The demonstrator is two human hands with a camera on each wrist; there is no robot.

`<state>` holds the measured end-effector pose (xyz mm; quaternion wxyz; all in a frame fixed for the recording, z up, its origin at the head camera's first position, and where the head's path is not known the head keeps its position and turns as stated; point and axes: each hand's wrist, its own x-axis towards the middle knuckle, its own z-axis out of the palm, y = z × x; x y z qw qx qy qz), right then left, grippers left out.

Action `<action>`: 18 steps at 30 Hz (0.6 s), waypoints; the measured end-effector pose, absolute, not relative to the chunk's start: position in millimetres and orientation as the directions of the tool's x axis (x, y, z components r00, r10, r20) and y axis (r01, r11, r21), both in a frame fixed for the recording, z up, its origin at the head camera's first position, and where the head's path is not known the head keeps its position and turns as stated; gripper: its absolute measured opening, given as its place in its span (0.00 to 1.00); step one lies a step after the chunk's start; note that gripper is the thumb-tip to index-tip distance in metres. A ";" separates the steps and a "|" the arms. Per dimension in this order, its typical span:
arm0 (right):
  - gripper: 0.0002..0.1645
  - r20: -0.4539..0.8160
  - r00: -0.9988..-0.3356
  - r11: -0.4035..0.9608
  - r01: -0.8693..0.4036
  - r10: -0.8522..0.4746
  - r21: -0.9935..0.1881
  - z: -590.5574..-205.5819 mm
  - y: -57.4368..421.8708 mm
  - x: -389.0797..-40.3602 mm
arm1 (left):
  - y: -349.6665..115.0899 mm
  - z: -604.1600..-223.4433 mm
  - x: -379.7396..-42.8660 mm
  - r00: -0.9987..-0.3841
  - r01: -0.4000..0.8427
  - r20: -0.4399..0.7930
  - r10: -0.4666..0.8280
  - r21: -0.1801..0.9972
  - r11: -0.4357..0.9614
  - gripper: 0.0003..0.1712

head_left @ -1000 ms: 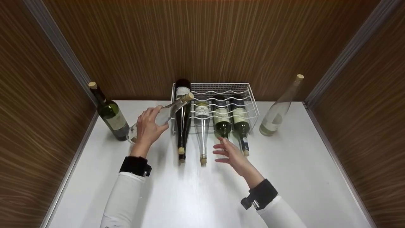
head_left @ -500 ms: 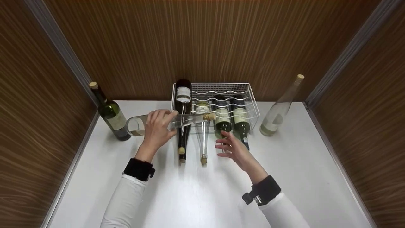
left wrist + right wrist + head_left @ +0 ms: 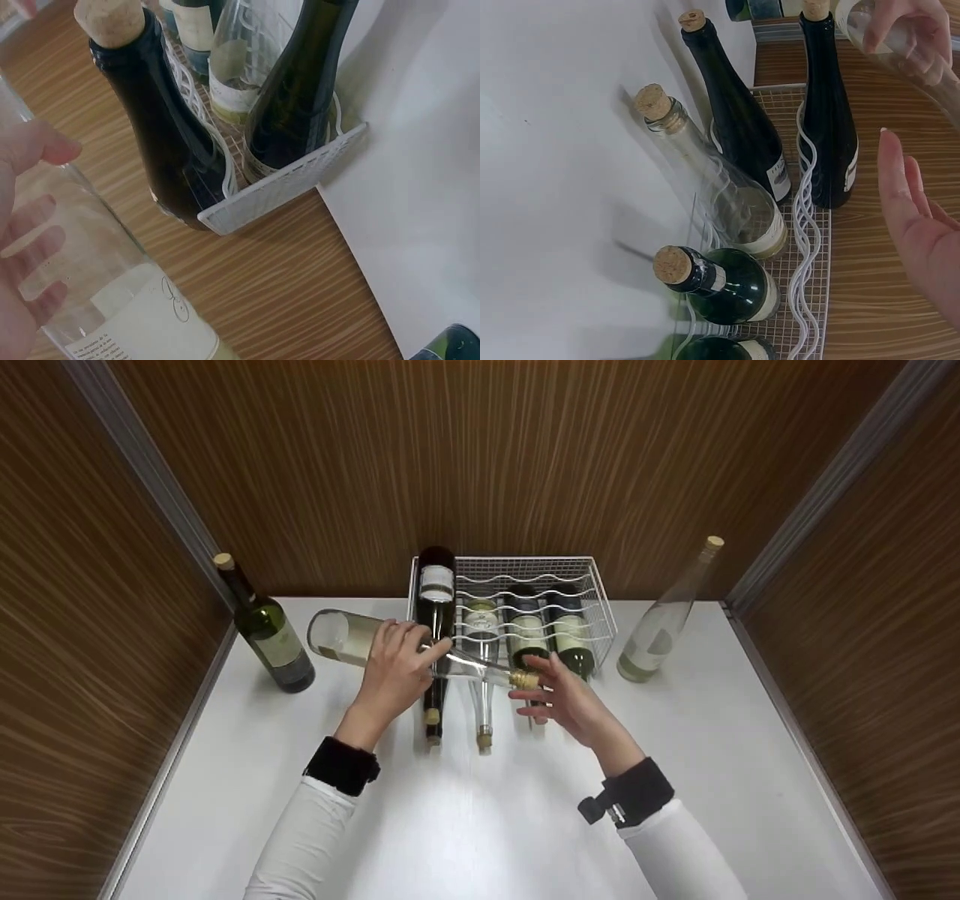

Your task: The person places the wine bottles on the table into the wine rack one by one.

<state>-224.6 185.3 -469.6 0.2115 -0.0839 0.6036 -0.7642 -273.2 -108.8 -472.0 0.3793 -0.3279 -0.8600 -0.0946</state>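
My left hand (image 3: 397, 667) grips a clear glass bottle (image 3: 345, 634) around its body and shoulder. The bottle lies almost level above the rack, its corked neck pointing right. Close by its cork (image 3: 523, 680) is my right hand (image 3: 570, 701), fingers extended; in the right wrist view those fingers look apart from the glass. Below is a white wire rack (image 3: 525, 559) of corked bottles. Two dark bottles, one on the upper level (image 3: 436, 585) over another, occupy its left end. A clear bottle (image 3: 742, 210) and two green bottles (image 3: 574, 656) fill lower slots, necks forward.
A green wine bottle (image 3: 270, 634) stands upright at the left side of the white table (image 3: 465, 825). Another clear corked bottle (image 3: 660, 634) stands upright right of the rack. Wood-patterned panels (image 3: 480, 457) enclose the back and both sides.
The held bottle has swung from neck-up to nearly level, its cork moving right and down. My left hand has shifted right; my right hand has risen slightly toward the cork.
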 end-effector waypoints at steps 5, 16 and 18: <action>0.42 -0.116 -0.863 -0.172 0.227 -0.493 -0.959 -464.6 182.7 -225.8 | -101.8 -472.7 -273.0 -0.469 0.660 0.701 0.538 -0.126 0.740 0.30; 0.32 -0.120 -0.889 0.047 0.110 -0.442 -0.993 -460.1 165.9 -224.9 | -89.6 -466.2 -268.2 -0.459 0.670 0.631 0.625 -0.216 0.710 0.23; 0.30 -0.112 -0.892 0.099 0.076 -0.438 -0.992 -460.6 163.6 -224.1 | -87.9 -465.3 -267.6 -0.450 0.680 0.624 0.640 -0.225 0.698 0.24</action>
